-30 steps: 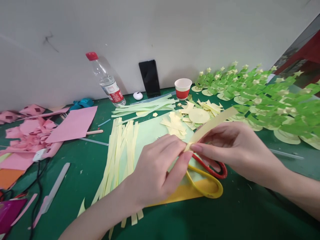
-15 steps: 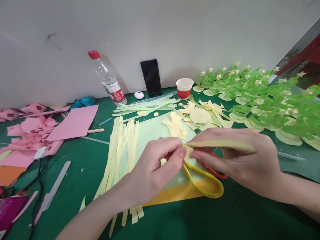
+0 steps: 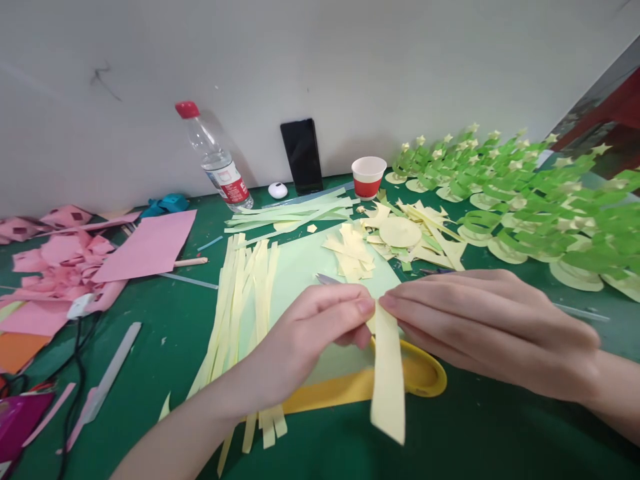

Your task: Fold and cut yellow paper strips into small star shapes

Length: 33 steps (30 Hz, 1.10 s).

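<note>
A pale yellow paper strip [image 3: 389, 377] hangs down toward me from between both hands. My left hand [image 3: 313, 333] pinches its upper end with thumb and forefinger. My right hand [image 3: 480, 320] meets it from the right, fingers pressed together on the same end. Under the hands lie scissors with a yellow handle loop [image 3: 425, 377] and a metal tip [image 3: 326, 279], on a light green sheet [image 3: 300, 267]. Several more yellow strips [image 3: 240, 300] lie in a row to the left.
At the wall stand a water bottle [image 3: 215, 160], a dark phone [image 3: 301, 155] and a red paper cup [image 3: 369, 177]. Green paper trees with stars [image 3: 540, 193] fill the right. Pink paper scraps [image 3: 75, 260], cables and a grey stick [image 3: 107, 380] lie at the left. Yellow offcuts [image 3: 400, 233] sit behind.
The strip pointed up and right, then lay across my right hand, and now hangs down toward me. My right hand has turned flatter, covering the red scissor handle.
</note>
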Each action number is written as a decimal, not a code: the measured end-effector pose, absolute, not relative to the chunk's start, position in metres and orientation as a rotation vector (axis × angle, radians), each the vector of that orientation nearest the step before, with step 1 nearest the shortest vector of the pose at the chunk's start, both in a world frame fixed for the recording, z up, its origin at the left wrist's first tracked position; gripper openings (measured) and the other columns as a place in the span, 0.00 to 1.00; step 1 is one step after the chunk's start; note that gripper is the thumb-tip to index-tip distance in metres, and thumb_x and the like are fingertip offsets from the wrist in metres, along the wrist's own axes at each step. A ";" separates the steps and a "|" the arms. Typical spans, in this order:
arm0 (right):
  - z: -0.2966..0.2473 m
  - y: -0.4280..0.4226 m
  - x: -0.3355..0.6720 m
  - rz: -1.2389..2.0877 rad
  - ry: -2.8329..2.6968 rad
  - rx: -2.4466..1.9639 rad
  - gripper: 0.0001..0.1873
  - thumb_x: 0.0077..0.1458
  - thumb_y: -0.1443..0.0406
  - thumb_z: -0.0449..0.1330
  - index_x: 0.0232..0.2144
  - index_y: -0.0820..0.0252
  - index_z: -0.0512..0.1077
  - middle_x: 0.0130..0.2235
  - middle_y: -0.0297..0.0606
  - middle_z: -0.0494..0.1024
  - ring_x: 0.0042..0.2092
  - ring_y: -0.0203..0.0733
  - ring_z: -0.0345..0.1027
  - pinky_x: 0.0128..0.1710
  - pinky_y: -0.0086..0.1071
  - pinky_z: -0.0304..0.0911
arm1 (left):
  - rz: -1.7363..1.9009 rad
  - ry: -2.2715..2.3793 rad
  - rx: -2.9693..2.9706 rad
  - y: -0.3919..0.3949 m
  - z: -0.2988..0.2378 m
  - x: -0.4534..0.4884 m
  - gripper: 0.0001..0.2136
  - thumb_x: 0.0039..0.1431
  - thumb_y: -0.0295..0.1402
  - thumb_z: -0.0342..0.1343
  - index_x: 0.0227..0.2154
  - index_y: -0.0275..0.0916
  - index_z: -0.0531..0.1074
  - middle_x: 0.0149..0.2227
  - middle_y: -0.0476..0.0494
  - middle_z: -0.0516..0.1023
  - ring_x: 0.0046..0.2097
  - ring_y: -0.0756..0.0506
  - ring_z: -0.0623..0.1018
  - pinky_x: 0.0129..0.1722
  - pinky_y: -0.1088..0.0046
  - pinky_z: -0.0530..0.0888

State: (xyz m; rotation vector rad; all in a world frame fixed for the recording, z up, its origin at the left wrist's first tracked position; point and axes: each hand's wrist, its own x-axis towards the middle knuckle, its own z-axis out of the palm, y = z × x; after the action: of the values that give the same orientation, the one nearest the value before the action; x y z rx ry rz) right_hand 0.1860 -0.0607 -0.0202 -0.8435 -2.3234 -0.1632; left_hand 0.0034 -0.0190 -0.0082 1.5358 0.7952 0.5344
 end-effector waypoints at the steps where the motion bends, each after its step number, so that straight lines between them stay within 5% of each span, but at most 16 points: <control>1: -0.020 -0.061 0.185 -0.163 -2.313 -0.865 0.19 0.58 0.76 0.43 0.33 0.57 0.73 0.29 0.36 0.79 0.25 0.35 0.71 0.23 0.26 0.67 | 0.557 0.819 1.523 -0.018 -0.009 0.004 0.15 0.57 0.36 0.50 0.16 0.39 0.64 0.19 0.51 0.63 0.22 0.52 0.65 0.21 0.79 0.67; 6: -0.014 -0.060 0.177 0.086 -2.007 -1.090 0.10 0.51 0.75 0.55 0.24 0.57 0.69 0.23 0.32 0.77 0.22 0.31 0.69 0.22 0.21 0.65 | 0.550 0.803 1.463 -0.014 -0.008 0.008 0.15 0.60 0.33 0.44 0.18 0.39 0.60 0.16 0.55 0.54 0.16 0.55 0.54 0.14 0.79 0.56; 12: -0.010 -0.055 0.177 0.702 -1.751 -1.251 0.08 0.48 0.70 0.56 0.20 0.60 0.69 0.20 0.32 0.73 0.21 0.31 0.63 0.19 0.23 0.61 | 0.850 0.843 1.766 -0.015 -0.006 0.011 0.09 0.56 0.26 0.49 0.23 0.38 0.69 0.25 0.51 0.70 0.26 0.53 0.69 0.26 0.79 0.69; 21: -0.011 -0.055 0.175 0.897 -1.657 -1.278 0.06 0.45 0.69 0.58 0.19 0.60 0.71 0.20 0.32 0.73 0.21 0.31 0.63 0.19 0.23 0.61 | 0.803 0.916 1.683 -0.018 -0.001 0.014 0.06 0.48 0.25 0.57 0.20 0.38 0.75 0.23 0.50 0.77 0.26 0.50 0.75 0.25 0.78 0.73; 33: -0.012 -0.057 0.181 0.067 -2.015 -0.991 0.05 0.52 0.72 0.59 0.31 0.58 0.72 0.30 0.38 0.81 0.27 0.33 0.73 0.26 0.23 0.69 | 0.723 0.812 1.214 -0.015 -0.008 0.010 0.05 0.48 0.25 0.59 0.22 0.39 0.78 0.25 0.50 0.76 0.25 0.53 0.74 0.24 0.82 0.75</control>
State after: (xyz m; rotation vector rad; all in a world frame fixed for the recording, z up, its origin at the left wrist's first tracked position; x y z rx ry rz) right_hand 0.1809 -0.0572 -0.0116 -0.9909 -2.0153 0.0670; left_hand 0.0100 -0.0149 -0.0082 1.2138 0.8123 0.7231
